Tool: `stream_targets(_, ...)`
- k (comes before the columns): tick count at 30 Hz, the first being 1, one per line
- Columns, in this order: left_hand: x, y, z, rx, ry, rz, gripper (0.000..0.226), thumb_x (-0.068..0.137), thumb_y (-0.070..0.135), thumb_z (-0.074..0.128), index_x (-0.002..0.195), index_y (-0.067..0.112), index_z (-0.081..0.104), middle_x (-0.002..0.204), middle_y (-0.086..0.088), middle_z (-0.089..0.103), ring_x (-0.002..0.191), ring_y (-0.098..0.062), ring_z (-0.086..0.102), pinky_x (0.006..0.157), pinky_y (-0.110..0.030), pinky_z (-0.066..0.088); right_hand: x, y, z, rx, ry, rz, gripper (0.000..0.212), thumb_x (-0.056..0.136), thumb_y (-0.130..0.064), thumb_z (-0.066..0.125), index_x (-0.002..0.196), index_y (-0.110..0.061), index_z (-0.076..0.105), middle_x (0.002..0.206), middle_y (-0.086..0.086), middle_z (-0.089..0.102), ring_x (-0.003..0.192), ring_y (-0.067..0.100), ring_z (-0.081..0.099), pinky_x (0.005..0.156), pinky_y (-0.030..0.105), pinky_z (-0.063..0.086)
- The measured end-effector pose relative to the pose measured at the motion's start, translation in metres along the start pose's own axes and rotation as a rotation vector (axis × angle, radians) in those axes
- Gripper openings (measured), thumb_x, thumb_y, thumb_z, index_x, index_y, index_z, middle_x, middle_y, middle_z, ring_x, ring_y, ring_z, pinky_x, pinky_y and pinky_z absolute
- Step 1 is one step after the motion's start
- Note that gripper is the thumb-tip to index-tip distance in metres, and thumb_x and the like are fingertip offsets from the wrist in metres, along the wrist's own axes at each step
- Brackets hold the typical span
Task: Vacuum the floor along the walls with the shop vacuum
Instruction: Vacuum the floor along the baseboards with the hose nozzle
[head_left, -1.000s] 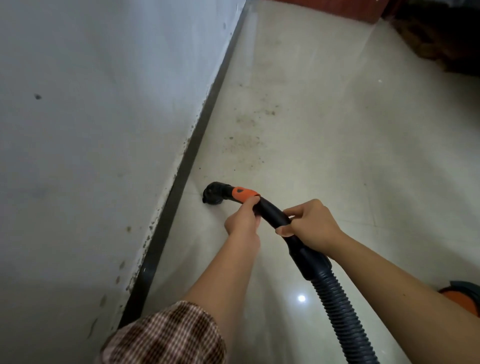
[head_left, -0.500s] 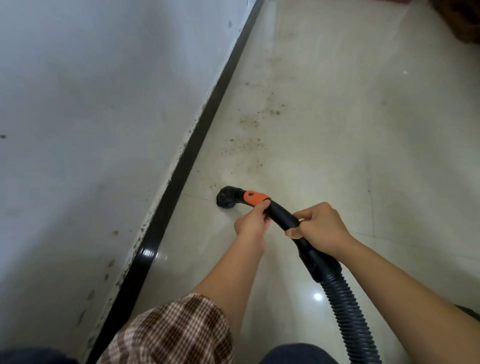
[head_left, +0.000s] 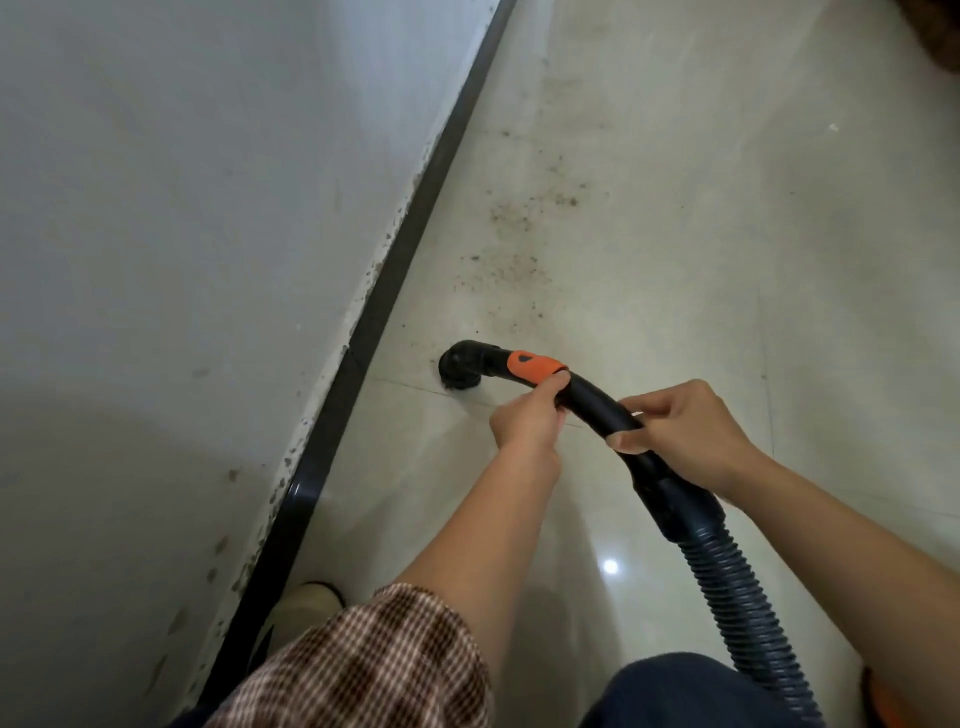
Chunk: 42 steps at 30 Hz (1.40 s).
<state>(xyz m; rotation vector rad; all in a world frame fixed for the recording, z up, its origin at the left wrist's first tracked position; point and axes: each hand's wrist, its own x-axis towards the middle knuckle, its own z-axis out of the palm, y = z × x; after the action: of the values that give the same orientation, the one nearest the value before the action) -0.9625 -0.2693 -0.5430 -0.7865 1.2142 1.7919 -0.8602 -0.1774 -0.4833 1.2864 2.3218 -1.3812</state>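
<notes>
Your left hand (head_left: 524, 421) and right hand (head_left: 685, 431) both grip the wand (head_left: 597, 400) mid-frame; nozzle (head_left: 460, 365) sits on the floor (head_left: 675, 234) near the baseboard (head_left: 395, 275). Hose (head_left: 748, 613) is cut off lower right; nozzle opening is hidden.

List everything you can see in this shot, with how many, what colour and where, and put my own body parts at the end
Wall: one, pale grey with stains, left side.
Baseboard: one, black, running diagonally where wall meets floor.
Floor tiles: pale cream, glossy, right and centre.
Dirt specks: scattered patch, dark brown, on the floor beyond the nozzle.
Vacuum nozzle: one, black, on the floor near the baseboard.
Orange collar: one, just behind the nozzle.
Vacuum hose: one, black, ribbed, running to lower right.
Orange object: one, partly cut off at the bottom right edge.
Shoe: one, beige, beside the baseboard, bottom left.
Checked sleeve: one, brown and white, bottom centre.
Left hand: gripping the tube behind the collar.
Right hand: gripping the tube further back.
</notes>
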Motion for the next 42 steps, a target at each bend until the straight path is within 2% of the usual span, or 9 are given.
stream_targets(4,0.006,0.009,0.002,-0.04,-0.003,0.002,0.02,0.076,0.002,0.079,0.079,0.007,0.06,0.077,-0.006,0.069,0.051,-0.005,0.067,0.048,-0.014,0.05,0.011,-0.007,0.003,0.007,-0.006,-0.011,0.018,0.07,-0.006,0.078,0.082,-0.019,0.079,0.072,0.012,0.073,0.056,0.019,0.065,0.069,0.038,0.059)
stream_targets(8,0.011,0.026,-0.004,-0.011,-0.01,-0.001,0.018,0.077,0.005,0.079,0.081,0.007,0.062,0.081,-0.006,0.07,0.059,-0.007,0.068,0.053,-0.015,0.051,0.018,-0.021,0.012,0.007,-0.016,-0.024,0.014,0.071,-0.007,0.079,0.082,-0.015,0.078,0.076,0.015,0.074,0.059,0.023,0.066,0.073,0.044,0.06)
stream_targets(12,0.019,0.038,-0.009,0.015,-0.004,0.006,0.018,0.078,0.007,0.079,0.084,0.006,0.062,0.081,-0.005,0.07,0.058,-0.005,0.067,0.054,-0.015,0.051,0.023,-0.03,0.022,0.004,-0.016,-0.036,0.018,0.071,-0.009,0.079,0.079,-0.025,0.077,0.073,0.008,0.075,0.062,0.019,0.067,0.074,0.038,0.059)
stream_targets(19,0.026,0.049,-0.008,-0.002,-0.012,0.024,0.016,0.079,0.006,0.078,0.084,0.006,0.062,0.084,-0.007,0.071,0.054,-0.004,0.067,0.053,-0.013,0.053,0.03,-0.041,0.028,0.001,0.009,-0.053,0.026,0.071,-0.01,0.08,0.072,-0.034,0.071,0.074,0.003,0.076,0.07,0.025,0.072,0.07,0.034,0.06)
stream_targets(24,0.031,0.059,-0.009,-0.023,-0.013,0.03,0.018,0.077,0.006,0.08,0.085,0.006,0.063,0.076,-0.003,0.071,0.055,-0.004,0.069,0.051,-0.015,0.051,0.037,-0.048,0.032,0.021,-0.002,-0.049,0.019,0.072,-0.01,0.079,0.085,-0.024,0.078,0.071,0.004,0.075,0.065,0.026,0.072,0.071,0.037,0.061)
stream_targets(27,0.036,0.067,-0.011,-0.027,0.016,0.031,0.023,0.075,0.008,0.082,0.084,0.006,0.061,0.071,-0.003,0.071,0.055,-0.005,0.069,0.047,-0.016,0.05,0.043,-0.053,0.038,0.036,-0.003,-0.056,0.019,0.071,-0.009,0.079,0.082,-0.025,0.078,0.072,0.006,0.075,0.062,0.026,0.071,0.07,0.039,0.062)
stream_targets(30,0.041,0.074,-0.012,-0.026,0.022,0.046,0.023,0.076,0.008,0.081,0.084,0.007,0.06,0.077,-0.005,0.071,0.057,-0.006,0.069,0.048,-0.016,0.05,0.049,-0.057,0.043,0.047,0.0,-0.069,0.018,0.072,-0.008,0.078,0.079,-0.025,0.077,0.071,0.009,0.074,0.058,0.025,0.07,0.069,0.041,0.062)
stream_targets(35,0.047,0.082,-0.015,-0.009,0.045,0.07,0.021,0.076,0.009,0.082,0.083,0.008,0.062,0.078,-0.004,0.071,0.056,-0.004,0.068,0.052,-0.016,0.051,0.057,-0.062,0.051,0.054,0.0,-0.087,0.017,0.072,-0.008,0.078,0.081,-0.022,0.078,0.072,0.008,0.074,0.061,0.027,0.071,0.068,0.04,0.062)
stream_targets(42,0.045,0.074,-0.004,-0.023,-0.003,0.071,0.018,0.077,0.006,0.08,0.081,0.009,0.063,0.075,-0.003,0.071,0.055,-0.004,0.069,0.052,-0.015,0.051,0.057,-0.054,0.04,0.055,0.018,-0.078,0.019,0.073,-0.009,0.078,0.088,-0.021,0.079,0.072,0.007,0.074,0.057,0.018,0.067,0.068,0.034,0.06)
